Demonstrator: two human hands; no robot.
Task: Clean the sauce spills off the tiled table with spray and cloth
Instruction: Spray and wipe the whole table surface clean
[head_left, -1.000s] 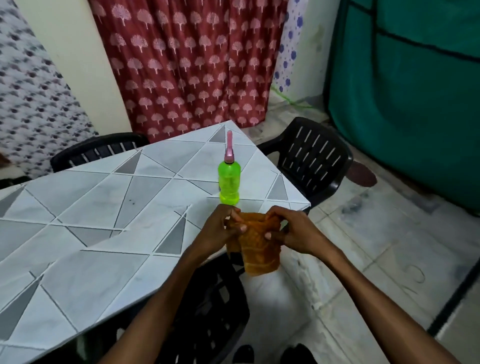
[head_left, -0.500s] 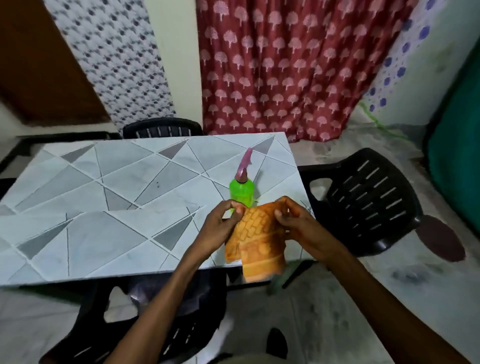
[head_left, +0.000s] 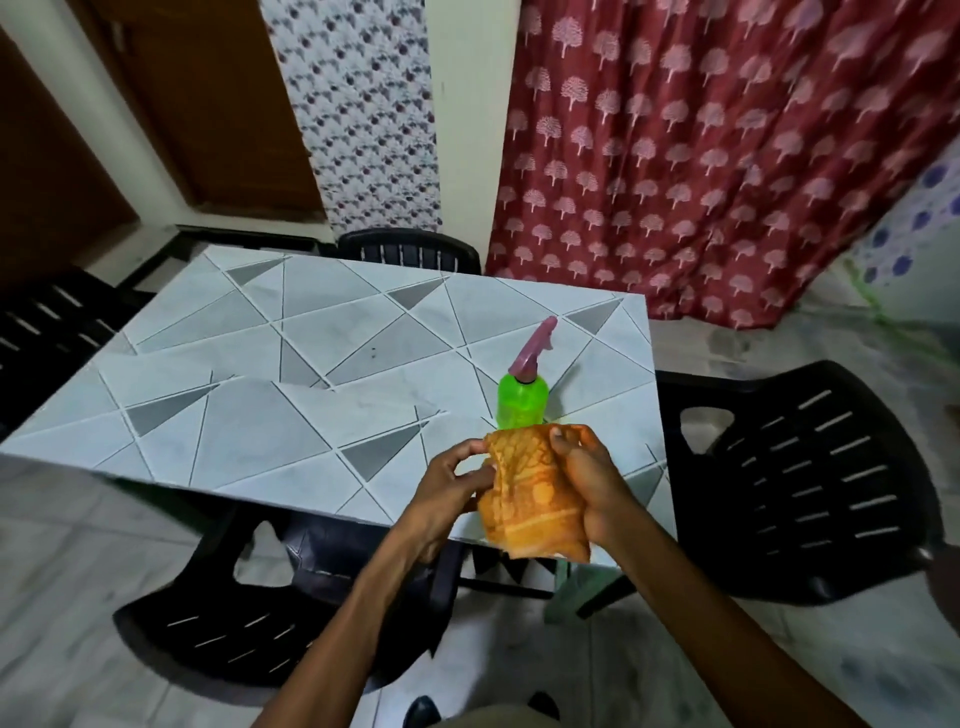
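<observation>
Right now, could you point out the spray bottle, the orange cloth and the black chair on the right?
spray bottle (head_left: 522, 405), head view, on its green body.
orange cloth (head_left: 530, 493), head view, on the middle of the fabric.
black chair (head_left: 810, 467), head view, on its slatted panel.

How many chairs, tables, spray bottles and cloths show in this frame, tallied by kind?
Black plastic chairs: 4
Grey tiled table: 1
Green spray bottle with pink nozzle: 1
Orange patterned cloth: 1
Total: 7
</observation>
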